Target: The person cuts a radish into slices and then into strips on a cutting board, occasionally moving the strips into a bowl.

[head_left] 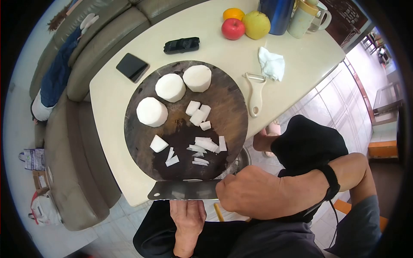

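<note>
My right hand (254, 191) is closed around the handle of a cleaver (185, 189), its wide blade level at the near edge of a round dark cutting board (228, 99). My left hand (188, 215) is just below the blade, fingers stretched toward it; the fingertips are hidden behind the steel. On the board are three thick rounds of peeled white vegetable, likely radish (152, 112), and several chunks (198, 117). Thin strips (206, 144) and a wedge (158, 143) lie closer to the blade.
A peeler (256, 96) and a white cloth (271, 63) lie right of the board. Behind it are a phone (132, 67), a black case (181, 45), a red apple (233, 29) and a blue flask (279, 15). A metal bowl (244, 161) sits below the board's right edge. Someone lies on the sofa (81, 146).
</note>
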Demonstrator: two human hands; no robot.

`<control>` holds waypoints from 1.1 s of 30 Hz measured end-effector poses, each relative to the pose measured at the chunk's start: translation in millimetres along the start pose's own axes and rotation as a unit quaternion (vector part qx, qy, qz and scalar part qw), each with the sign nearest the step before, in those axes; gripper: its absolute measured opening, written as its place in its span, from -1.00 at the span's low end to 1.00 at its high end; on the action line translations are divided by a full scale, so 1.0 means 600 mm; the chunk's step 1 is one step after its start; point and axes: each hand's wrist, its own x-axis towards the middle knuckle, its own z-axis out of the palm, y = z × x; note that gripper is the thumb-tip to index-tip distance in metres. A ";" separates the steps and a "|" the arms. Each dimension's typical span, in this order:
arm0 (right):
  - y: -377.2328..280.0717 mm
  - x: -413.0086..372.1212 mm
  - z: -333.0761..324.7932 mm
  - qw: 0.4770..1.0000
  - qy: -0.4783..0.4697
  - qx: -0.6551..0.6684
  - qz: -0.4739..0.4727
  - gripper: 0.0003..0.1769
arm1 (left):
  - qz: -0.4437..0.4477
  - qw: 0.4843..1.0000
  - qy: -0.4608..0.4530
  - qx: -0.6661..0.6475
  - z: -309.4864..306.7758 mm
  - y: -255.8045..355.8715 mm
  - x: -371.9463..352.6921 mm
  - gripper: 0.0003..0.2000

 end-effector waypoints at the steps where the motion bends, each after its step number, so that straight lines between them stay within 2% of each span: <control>1: -0.001 -0.003 0.003 0.999 0.018 -0.031 0.004 -0.85 | 0.002 1.000 0.004 0.002 0.000 0.000 -0.001 -0.67; 2: -0.001 -0.008 0.006 0.999 0.020 -0.034 0.002 -0.85 | -0.002 1.000 -0.003 0.002 -0.001 -0.001 -0.004 -0.67; 4: -0.002 -0.019 0.006 0.996 0.050 0.025 0.070 -0.88 | -0.007 1.000 -0.009 0.006 -0.003 0.001 -0.003 -0.68; 5: -0.001 -0.024 0.006 0.996 0.049 0.024 0.066 -0.88 | -0.011 1.000 0.002 0.012 -0.001 0.004 0.004 -0.69; 7: 0.001 -0.030 -0.009 0.992 0.065 0.054 0.094 -0.83 | -0.015 1.000 0.015 0.021 -0.001 0.006 0.012 -0.70; 11: 0.018 -0.038 -0.006 0.986 0.137 0.060 0.076 -0.84 | -0.076 0.995 0.056 -0.035 -0.012 0.011 0.026 -0.78; 14: 0.021 -0.040 -0.015 0.978 0.146 0.129 0.073 -0.81 | -0.243 0.944 0.125 -0.187 -0.016 0.002 0.026 -0.80; 15: 0.018 -0.041 -0.023 0.964 0.122 0.216 0.099 -0.81 | -0.242 0.944 0.129 -0.183 -0.020 0.003 0.029 -0.80; 16: 0.015 -0.040 -0.030 0.941 0.096 0.300 0.125 -0.79 | -0.317 0.863 0.171 -0.354 -0.022 0.004 0.035 -0.78; 17: 0.012 -0.039 -0.037 0.942 0.097 0.297 0.120 -0.79 | -0.377 0.745 0.204 -0.511 -0.024 0.004 0.042 -0.77; 18: 0.008 -0.039 -0.044 0.920 0.066 0.365 0.127 -0.77 | -0.385 0.673 0.183 -0.604 -0.033 0.004 0.048 -0.72; 19: 0.006 -0.039 -0.049 0.892 0.035 0.430 0.133 -0.75 | -0.381 0.674 0.187 -0.605 -0.039 0.004 0.054 -0.72; 21: 0.006 -0.038 -0.050 0.878 0.015 0.456 0.142 -0.75 | -0.344 0.551 0.095 -0.754 -0.047 0.005 0.061 -0.72; 25: 0.010 -0.040 -0.045 0.846 -0.008 0.503 0.175 -0.73 | -0.383 0.579 0.098 -0.713 -0.040 0.001 0.054 -0.79; 29: 0.008 -0.044 -0.048 0.849 0.028 0.498 0.178 -0.71 | -0.383 0.613 0.120 -0.681 -0.034 -0.003 0.048 -0.80; 31: 0.017 -0.047 -0.045 0.861 0.063 0.469 0.188 -0.68 | -0.365 0.765 0.126 -0.515 -0.031 0.004 0.055 -0.80; 32: 0.018 -0.048 -0.046 0.860 0.065 0.470 0.189 -0.68 | -0.364 0.766 0.123 -0.515 -0.025 0.007 0.056 -0.80; 33: 0.019 -0.048 -0.047 0.864 0.068 0.463 0.185 -0.67 | -0.308 0.861 0.122 -0.386 -0.016 0.008 0.058 -0.79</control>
